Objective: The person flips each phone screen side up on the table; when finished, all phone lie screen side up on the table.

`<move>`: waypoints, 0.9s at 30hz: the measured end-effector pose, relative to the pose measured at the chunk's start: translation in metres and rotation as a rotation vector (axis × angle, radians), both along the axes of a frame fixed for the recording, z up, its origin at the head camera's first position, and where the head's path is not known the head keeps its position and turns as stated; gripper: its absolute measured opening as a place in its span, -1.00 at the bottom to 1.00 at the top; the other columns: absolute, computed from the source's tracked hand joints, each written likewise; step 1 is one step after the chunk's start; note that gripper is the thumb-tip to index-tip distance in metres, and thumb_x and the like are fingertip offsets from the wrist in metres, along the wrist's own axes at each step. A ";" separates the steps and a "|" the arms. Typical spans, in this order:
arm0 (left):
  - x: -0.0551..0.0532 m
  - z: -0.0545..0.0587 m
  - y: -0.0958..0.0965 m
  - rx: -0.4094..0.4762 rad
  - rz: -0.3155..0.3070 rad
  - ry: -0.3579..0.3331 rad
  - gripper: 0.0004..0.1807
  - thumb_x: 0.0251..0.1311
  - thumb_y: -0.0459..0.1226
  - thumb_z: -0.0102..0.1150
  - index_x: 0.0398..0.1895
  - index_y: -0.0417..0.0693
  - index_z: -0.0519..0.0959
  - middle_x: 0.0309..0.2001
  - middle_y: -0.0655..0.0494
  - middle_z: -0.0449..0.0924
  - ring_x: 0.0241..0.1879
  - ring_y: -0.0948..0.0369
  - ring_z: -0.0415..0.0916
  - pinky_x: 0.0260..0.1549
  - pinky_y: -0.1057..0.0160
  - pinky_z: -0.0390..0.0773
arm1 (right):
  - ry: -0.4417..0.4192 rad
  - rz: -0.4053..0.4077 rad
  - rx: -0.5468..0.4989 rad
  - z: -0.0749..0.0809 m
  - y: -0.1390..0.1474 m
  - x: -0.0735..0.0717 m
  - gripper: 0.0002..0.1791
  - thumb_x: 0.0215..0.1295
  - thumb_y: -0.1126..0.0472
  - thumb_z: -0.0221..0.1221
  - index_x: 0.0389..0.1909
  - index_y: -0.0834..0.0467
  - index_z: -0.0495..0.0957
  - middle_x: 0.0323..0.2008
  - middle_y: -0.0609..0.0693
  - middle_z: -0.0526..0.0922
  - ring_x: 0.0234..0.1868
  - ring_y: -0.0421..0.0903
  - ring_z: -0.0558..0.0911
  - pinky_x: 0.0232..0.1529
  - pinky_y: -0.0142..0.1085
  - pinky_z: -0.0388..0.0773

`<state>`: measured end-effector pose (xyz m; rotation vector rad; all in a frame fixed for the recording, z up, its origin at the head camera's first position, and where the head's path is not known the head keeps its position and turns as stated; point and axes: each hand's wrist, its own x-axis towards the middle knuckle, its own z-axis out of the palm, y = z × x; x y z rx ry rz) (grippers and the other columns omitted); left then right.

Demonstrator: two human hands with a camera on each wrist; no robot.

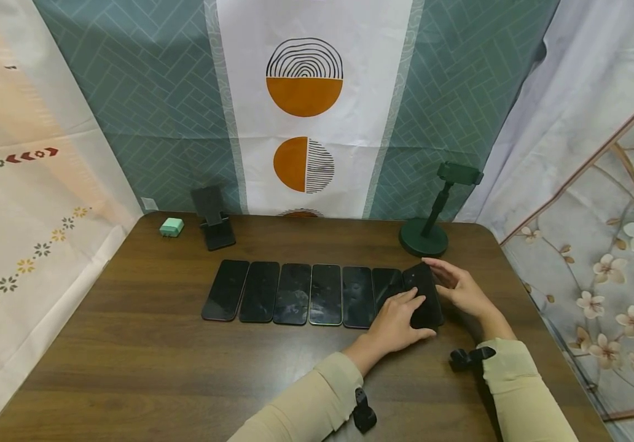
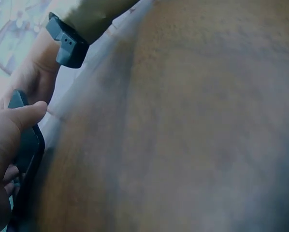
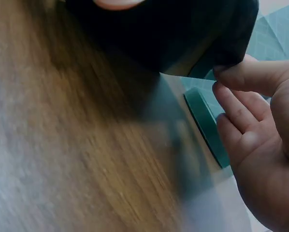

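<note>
A black smartphone (image 1: 425,298) at the right end of a row of phones is tilted up from the tabletop between both hands. My left hand (image 1: 395,323) grips it from the near left, fingers across its face and thumb by the lower edge. At its far right corner, my right hand (image 1: 463,293) pinches the edge between thumb and fingertips. The right wrist view shows that pinch up close on the dark phone (image 3: 193,34). In the left wrist view, the left thumb (image 2: 31,115) lies over the phone (image 2: 29,152). Beside it, another phone (image 1: 386,282) is partly hidden by the left hand.
Several more dark phones, such as the leftmost phone (image 1: 225,290), lie side by side on the wooden table (image 1: 184,380). Behind them stand a black phone stand (image 1: 217,230), a mint-green charger block (image 1: 171,227) and a dark green stand with a round base (image 1: 424,238).
</note>
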<state>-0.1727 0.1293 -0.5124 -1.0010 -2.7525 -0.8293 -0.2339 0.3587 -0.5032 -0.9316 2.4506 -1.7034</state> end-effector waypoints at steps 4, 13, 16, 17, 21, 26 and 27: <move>0.001 0.004 -0.002 0.024 0.004 -0.053 -0.18 0.18 0.15 0.38 0.43 -0.01 0.44 0.47 -0.01 0.32 0.41 0.12 0.32 0.35 0.16 0.37 | -0.046 0.033 -0.020 0.000 -0.005 0.001 -0.25 0.27 0.63 0.17 0.46 0.51 0.11 0.39 0.54 0.22 0.33 -0.34 0.42 0.23 -0.52 0.41; 0.000 0.004 -0.005 0.131 -0.043 -0.139 -0.14 0.20 0.04 0.42 0.50 -0.05 0.33 0.48 -0.03 0.29 0.41 0.13 0.32 0.30 0.26 0.41 | -0.085 0.068 -0.026 -0.003 -0.007 0.001 -0.12 0.25 0.61 0.20 0.50 0.53 -0.06 0.39 0.63 0.12 0.37 -0.36 0.36 0.27 -0.55 0.34; -0.001 0.003 -0.007 0.206 -0.080 -0.180 -0.13 0.22 -0.03 0.42 0.53 -0.08 0.27 0.49 -0.06 0.26 0.20 0.26 0.54 0.10 0.46 0.51 | -0.097 0.068 0.009 -0.003 -0.004 0.000 -0.11 0.23 0.61 0.20 0.52 0.49 -0.04 0.41 0.61 0.08 0.36 -0.41 0.33 0.28 -0.56 0.30; -0.001 0.003 -0.007 0.236 -0.095 -0.201 -0.12 0.23 -0.07 0.42 0.55 -0.09 0.24 0.50 -0.07 0.24 0.11 0.31 0.60 0.00 0.53 0.53 | -0.104 0.066 0.027 -0.002 -0.003 0.000 -0.11 0.23 0.59 0.20 0.53 0.46 -0.03 0.43 0.60 0.06 0.36 -0.44 0.32 0.28 -0.58 0.29; -0.002 0.002 -0.008 0.361 -0.136 -0.293 -0.04 0.22 -0.20 0.43 0.60 -0.12 0.10 0.54 -0.08 0.15 -0.15 0.46 0.65 -0.29 0.67 0.52 | -0.113 0.066 0.109 -0.001 0.000 -0.001 -0.11 0.25 0.51 0.26 0.53 0.42 0.03 0.46 0.56 0.03 0.33 -0.52 0.26 0.27 -0.62 0.23; -0.003 0.001 -0.010 0.428 -0.174 -0.317 0.04 0.18 -0.31 0.45 0.63 -0.10 0.00 0.55 -0.05 0.11 0.12 0.34 0.57 -0.22 0.64 0.54 | -0.118 0.061 0.183 0.000 0.001 -0.001 -0.09 0.26 0.42 0.33 0.52 0.44 0.04 0.43 0.55 0.12 0.37 -0.39 0.29 0.24 -0.65 0.23; -0.004 0.001 -0.010 0.432 -0.181 -0.315 0.04 0.18 -0.32 0.45 0.62 -0.11 0.01 0.55 -0.07 0.11 0.18 0.31 0.53 -0.20 0.63 0.54 | -0.116 0.049 0.207 0.000 0.001 -0.001 -0.09 0.25 0.40 0.34 0.52 0.44 0.05 0.42 0.54 0.16 0.40 -0.27 0.33 0.22 -0.65 0.23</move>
